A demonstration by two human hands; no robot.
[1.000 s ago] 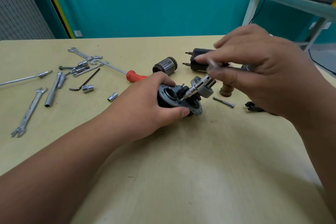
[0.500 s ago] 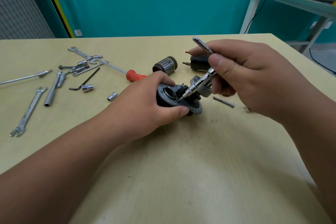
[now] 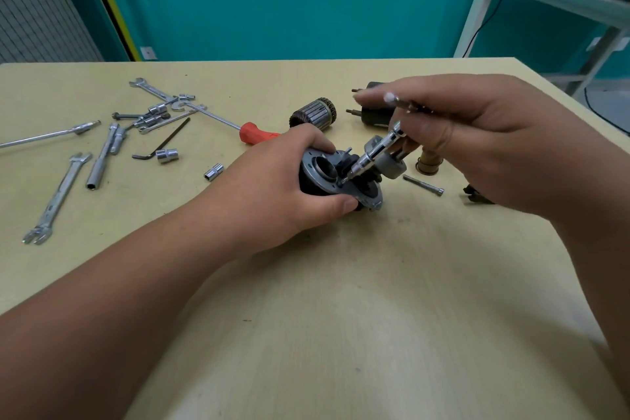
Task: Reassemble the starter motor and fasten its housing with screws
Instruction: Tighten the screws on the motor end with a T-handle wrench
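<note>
1. The left hand point(image 3: 272, 187) grips the starter motor housing point(image 3: 318, 177). Its fingers curl over the far rim and its thumb presses along the near edge of the flange.
2. The housing sits on the table point(image 3: 341, 317), near the middle, tilted so that its round opening faces up and toward the viewer.
3. The right hand point(image 3: 484, 143) holds a slim chrome driver point(image 3: 371, 155), with the thumb and curled fingers pinched round its upper part.
4. The driver slants down and to the left, and its tip rests on a screw point(image 3: 341, 182) in the housing flange. Its top end is blurred.
5. A grey cylindrical piece point(image 3: 392, 165) stands just right of the housing, behind the driver shaft. I cannot tell whether it is joined to the housing.
6. On the far side lie the copper-wound armature point(image 3: 313, 114) and a dark motor body point(image 3: 371, 112) with two studs pointing left, partly hidden by the right hand.
7. To the right of the housing lie a loose bolt point(image 3: 424, 185), a brass bushing point(image 3: 429, 164) and a small black part point(image 3: 475, 196), which lies under the right wrist.
8. A red-handled screwdriver point(image 3: 255, 133) lies just beyond the left hand.
9. Farther left are a black hex key point(image 3: 163, 143), two loose sockets point(image 3: 167, 155) point(image 3: 214, 171), a tube spanner point(image 3: 102, 160), a flat wrench point(image 3: 56, 201) and a heap of smaller wrenches point(image 3: 160, 109).
</note>
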